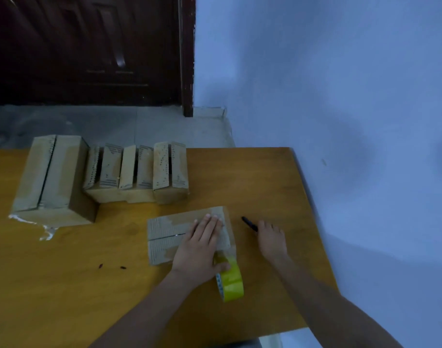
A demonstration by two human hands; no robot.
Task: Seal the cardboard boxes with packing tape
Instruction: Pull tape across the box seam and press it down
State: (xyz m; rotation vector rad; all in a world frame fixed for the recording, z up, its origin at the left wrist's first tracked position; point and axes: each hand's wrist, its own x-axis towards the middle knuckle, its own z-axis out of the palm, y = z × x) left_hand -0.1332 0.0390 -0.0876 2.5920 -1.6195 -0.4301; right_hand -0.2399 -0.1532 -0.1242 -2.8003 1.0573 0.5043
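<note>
- Two hands were at work on the small cardboard box (187, 234) lying near the front right of the wooden table (64, 285). The left hand (202, 244) lay flat on the box top, fingers straight and close together, pressing near the centre seam.
- The yellow tape roll (231, 280) stood on edge just against the box's near side, touching the left thumb; whether a strip already ran from it over the box could not be told.
- The right hand (271, 238) rested on the table beside the box, fingers curled loosely about the end of a black pen-like tool (248, 223); it was probably a cutter.
- To do this step well, the flat hand should have smoothed along the seam, keeping both flaps level so the tape bridged the gap evenly.
- Any cut was best made close to the roll, with the box pinned firmly.
- Several other boxes (137, 169) waited at the table's far side, their seams seemingly open.
</note>
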